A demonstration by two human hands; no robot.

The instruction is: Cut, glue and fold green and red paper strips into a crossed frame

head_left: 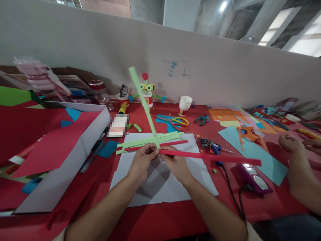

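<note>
Left hand (140, 164): fingers pinched on 1 green strip (146, 108); right hand (177, 165): pinched on 1 red strip (210, 157). Counter (160, 219) beyond: 1 scissors (173, 119), 1 pliers (201, 119), 1 paper-cup figure (149, 100).

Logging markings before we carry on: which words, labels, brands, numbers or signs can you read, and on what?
No text reads clearly.
Cup figure: print too small.
Stacked cups: print too small.
Blue marks on the wall: too faint.
Purple device: any lettering too blurred.
Green strip, red strip: no writing seen.
</note>
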